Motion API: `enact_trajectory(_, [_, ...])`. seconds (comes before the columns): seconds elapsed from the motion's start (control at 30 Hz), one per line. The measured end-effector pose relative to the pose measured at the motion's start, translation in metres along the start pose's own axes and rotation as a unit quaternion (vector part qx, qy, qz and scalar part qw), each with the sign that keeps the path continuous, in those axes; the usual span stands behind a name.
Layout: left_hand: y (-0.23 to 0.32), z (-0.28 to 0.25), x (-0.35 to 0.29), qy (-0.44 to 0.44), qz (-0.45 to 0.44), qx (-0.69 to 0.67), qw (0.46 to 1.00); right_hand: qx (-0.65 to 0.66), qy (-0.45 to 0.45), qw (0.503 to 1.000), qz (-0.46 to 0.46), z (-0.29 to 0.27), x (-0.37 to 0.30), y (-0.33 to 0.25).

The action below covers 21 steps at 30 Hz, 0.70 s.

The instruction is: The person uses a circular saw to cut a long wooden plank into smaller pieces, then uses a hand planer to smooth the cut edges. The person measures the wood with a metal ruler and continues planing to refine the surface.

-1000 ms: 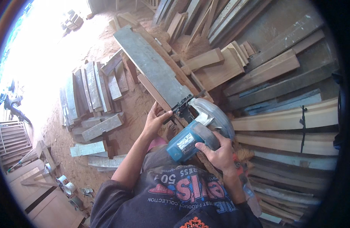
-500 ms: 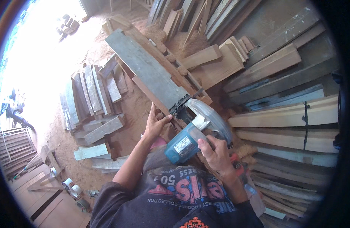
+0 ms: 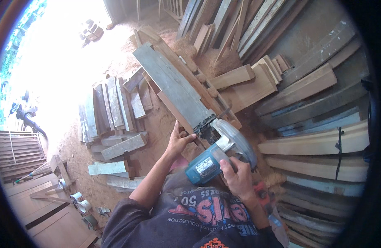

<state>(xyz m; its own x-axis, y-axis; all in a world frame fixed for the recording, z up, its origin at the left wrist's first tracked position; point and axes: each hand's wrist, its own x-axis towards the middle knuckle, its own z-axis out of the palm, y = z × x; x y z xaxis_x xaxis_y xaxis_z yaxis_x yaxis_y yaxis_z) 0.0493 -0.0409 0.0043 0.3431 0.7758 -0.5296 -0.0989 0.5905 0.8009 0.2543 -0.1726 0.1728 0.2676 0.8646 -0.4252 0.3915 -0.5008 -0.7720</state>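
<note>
A blue circular saw with a clear blade cover rests at the near end of a long grey plank. My right hand is wrapped round the saw's rear handle. At the plank's left edge, beside the front of the saw's base, my left hand grips a narrow brown wooden strip. Its thumb lies near the saw base and its index finger reaches along the strip's side. The blade and the line of cut are hidden under the saw's body and cover.
Short timber offcuts lie on the dusty floor to the left. Stacked boards fill the right side. A wide board with a block on it sits beyond the saw. Tape rolls lie at lower left. A red tool is near my right forearm.
The whole view has shifted, so the scene sits farther right and lower. Both hands, the saw and the plank keep the same places relative to each other.
</note>
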Motion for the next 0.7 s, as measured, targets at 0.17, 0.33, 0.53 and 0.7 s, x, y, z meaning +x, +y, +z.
enact_trajectory(0.17, [0.0, -0.003, 0.002, 0.005, 0.003, 0.008, 1.0, 0.001, -0.005, 1.0, 0.002, 0.002, 0.003, -0.002])
enact_trajectory(0.33, [0.0, -0.008, 0.009, 0.008, 0.01, 0.004, 1.0, 0.017, -0.003, 1.0, -0.013, 0.006, 0.007, -0.005])
enact_trajectory(0.53, [0.0, -0.01, 0.012, 0.007, 0.002, -0.015, 1.0, 0.007, -0.014, 1.0, -0.004, 0.005, 0.01, -0.007])
enact_trajectory(0.7, [0.003, -0.011, 0.012, 0.014, 0.003, -0.02, 1.0, -0.006, -0.012, 1.0, -0.009, 0.006, 0.012, -0.008])
